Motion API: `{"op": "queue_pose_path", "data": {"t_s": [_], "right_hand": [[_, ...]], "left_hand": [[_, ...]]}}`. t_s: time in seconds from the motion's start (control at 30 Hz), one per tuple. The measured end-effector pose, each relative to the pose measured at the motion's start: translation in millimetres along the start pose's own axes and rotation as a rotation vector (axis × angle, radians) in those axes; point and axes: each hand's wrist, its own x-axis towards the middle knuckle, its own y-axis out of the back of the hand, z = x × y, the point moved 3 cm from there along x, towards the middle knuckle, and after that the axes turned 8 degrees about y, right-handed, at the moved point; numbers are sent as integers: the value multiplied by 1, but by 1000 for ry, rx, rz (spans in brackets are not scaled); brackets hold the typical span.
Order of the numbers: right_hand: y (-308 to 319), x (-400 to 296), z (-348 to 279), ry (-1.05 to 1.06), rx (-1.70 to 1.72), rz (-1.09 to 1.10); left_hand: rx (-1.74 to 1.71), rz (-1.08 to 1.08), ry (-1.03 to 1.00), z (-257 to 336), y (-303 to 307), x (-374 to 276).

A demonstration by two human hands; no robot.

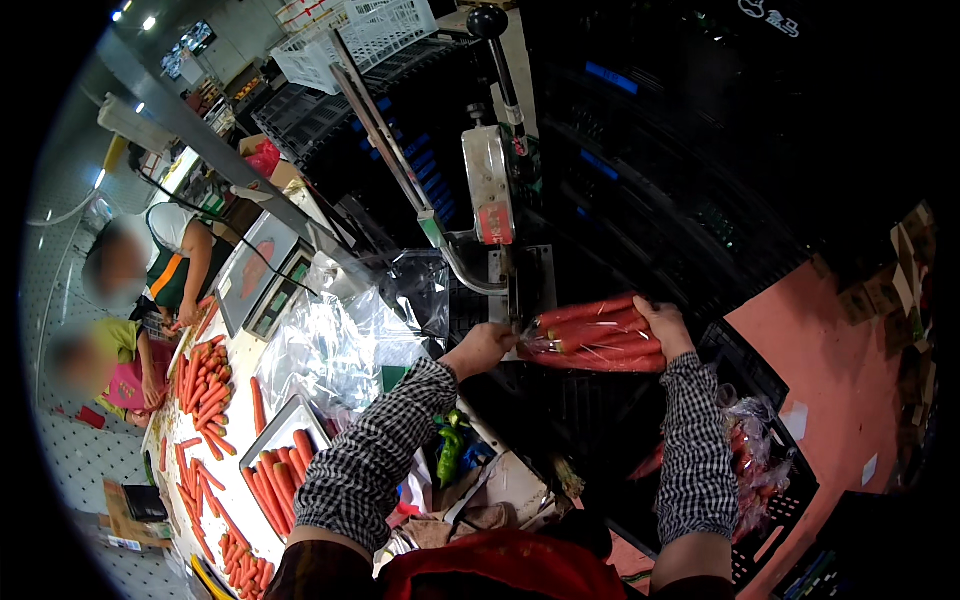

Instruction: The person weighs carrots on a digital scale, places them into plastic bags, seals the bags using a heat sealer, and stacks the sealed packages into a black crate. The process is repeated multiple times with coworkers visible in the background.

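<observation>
A clear plastic bag of carrots [596,336] lies across between my two hands, in front of a bag-neck sealing machine [489,184]. My left hand [486,348] is closed on the gathered neck of the bag, right beside the machine's lower end. The far end of the bag is gripped by my right hand [664,324], fingers over its upper corner. To the left, a metal tray [298,416] holds loose carrots [279,480]. Above the tray, a heap of clear plastic bags [341,337] is spread over the table.
A weighing scale [274,289] stands at the table's back, and carrot piles [204,390] lie along its left side. Two people [180,247] are across the table. Green peppers [450,456] lie near my left forearm. A black crate [787,487] with bagged produce is at the right, over a reddish floor [825,360].
</observation>
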Motion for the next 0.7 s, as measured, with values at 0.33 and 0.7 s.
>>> {"op": "queue_pose_path", "data": {"t_s": [0.33,0.7], "right_hand": [[7,68,3,415,-308,276],[-111,-96,38,-343,527,-148]], "left_hand": [[-36,-3,-78,-16,5,40],[-257,-43,94,4,2,33]]}}
